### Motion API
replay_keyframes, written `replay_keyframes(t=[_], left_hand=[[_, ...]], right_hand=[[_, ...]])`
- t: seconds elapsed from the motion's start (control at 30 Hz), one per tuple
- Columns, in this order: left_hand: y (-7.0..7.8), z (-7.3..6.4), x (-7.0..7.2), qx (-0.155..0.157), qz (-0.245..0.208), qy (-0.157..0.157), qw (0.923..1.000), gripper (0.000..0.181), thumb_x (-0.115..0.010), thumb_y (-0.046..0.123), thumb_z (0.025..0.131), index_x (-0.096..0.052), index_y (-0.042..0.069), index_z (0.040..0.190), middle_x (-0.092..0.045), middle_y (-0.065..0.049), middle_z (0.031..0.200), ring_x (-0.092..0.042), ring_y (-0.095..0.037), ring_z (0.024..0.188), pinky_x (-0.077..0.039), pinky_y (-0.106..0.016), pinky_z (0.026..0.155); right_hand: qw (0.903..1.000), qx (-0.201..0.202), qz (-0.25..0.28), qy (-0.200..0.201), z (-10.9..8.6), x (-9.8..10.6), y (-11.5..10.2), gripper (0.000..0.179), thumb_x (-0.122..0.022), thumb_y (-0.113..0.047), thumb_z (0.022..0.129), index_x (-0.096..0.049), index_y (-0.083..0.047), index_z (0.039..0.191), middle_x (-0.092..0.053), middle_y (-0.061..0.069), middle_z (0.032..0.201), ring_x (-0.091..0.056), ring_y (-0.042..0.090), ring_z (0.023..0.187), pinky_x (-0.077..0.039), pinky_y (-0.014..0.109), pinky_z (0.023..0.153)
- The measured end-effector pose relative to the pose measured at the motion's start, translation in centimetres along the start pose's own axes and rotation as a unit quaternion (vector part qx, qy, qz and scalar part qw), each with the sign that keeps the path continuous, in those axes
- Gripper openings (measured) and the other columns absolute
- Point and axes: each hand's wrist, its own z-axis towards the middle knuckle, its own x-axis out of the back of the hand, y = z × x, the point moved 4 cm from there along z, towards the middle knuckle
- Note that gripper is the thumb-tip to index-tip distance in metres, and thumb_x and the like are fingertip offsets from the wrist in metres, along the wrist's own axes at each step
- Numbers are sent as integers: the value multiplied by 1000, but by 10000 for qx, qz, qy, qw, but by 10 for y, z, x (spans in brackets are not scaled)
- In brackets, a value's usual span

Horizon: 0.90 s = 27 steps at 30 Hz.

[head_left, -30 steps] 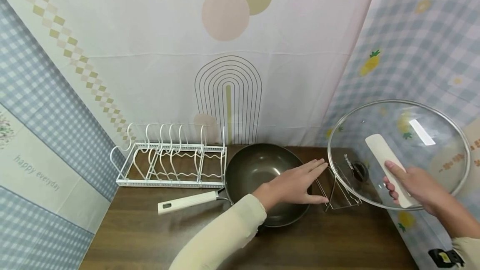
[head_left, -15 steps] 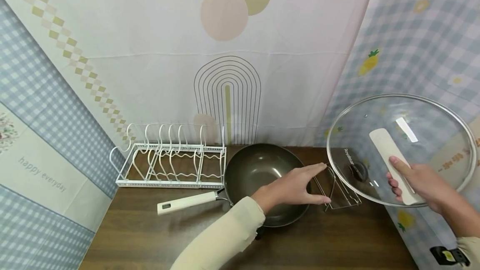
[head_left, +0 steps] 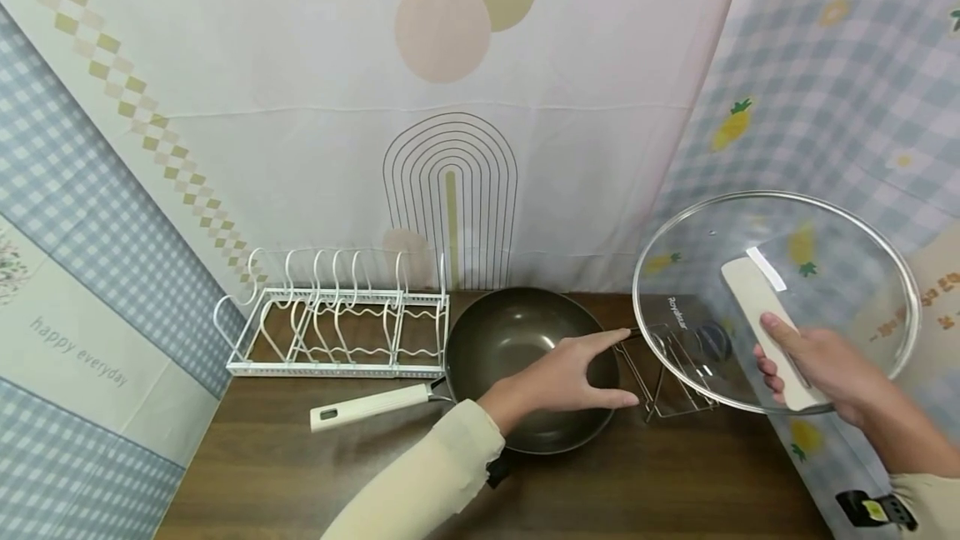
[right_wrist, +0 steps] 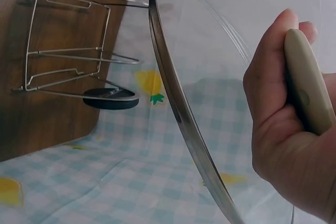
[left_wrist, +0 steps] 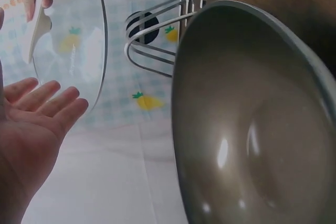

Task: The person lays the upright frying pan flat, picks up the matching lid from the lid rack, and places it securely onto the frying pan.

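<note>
My right hand grips the cream handle of a large glass lid with a metal rim. The lid is held up at the right, tilted, overlapping a small wire rack in the head view. My left hand holds nothing. Its fingers are extended over a dark wok, pointing towards the rack; in the left wrist view the left palm shows with the fingers apart. The wok sits on the brown table, its cream handle pointing left.
A white wire pan rack stands left of the wok, near the back wall. A black round piece is at one end of the small wire rack. Patterned cloth covers the walls, and the brown table ends at the right.
My left hand has drawn back slightly to the left, with thumb and fingers wider apart. The lid in my right hand went a little right, then back left. The wok and racks stay put.
</note>
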Motion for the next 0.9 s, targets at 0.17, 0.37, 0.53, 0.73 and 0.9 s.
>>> replay_keyframes(t=[0.17,0.37,0.53,0.73,0.9], left_hand=[[-8,-11,3,137,-151,151,9997,81,-62,64,82,-23,41,149,-37,13,152,-39,-5,139,-37,-30,112],[-16,-23,11,172,-212,312,9991,81,-65,61,81,-30,35,149,-42,11,150,-43,-8,136,-39,-31,111],[-21,-33,18,178,-241,324,9990,82,-65,62,81,-29,36,150,-41,10,150,-43,-9,136,-40,-33,111],[-29,-47,24,231,-128,292,9992,83,-65,63,80,-25,39,150,-40,8,151,-41,-11,139,-39,-36,112],[-35,-57,30,244,24,421,9988,84,-66,62,80,-26,38,150,-41,10,151,-41,-10,138,-38,-39,112]], right_hand=[[9999,62,64,-82,3,-9,-1,60,-27,-51,102,-61,-5,85,-61,-2,64,-63,14,55,-58,44,55],[10000,64,-27,21,4,-20,-4,61,-29,-53,101,-60,-3,86,-60,-1,64,-63,16,53,-58,46,56],[10000,-10,-19,-19,7,-25,-6,61,-30,-55,101,-60,-3,88,-60,-1,65,-64,16,54,-58,46,57],[9998,-32,87,-186,11,-33,-10,58,-30,-54,101,-60,-6,87,-60,-2,66,-63,15,54,-58,45,57],[9994,-17,83,-324,15,-43,-14,60,-31,-56,100,-59,-4,88,-60,-2,66,-62,14,53,-59,43,56]])
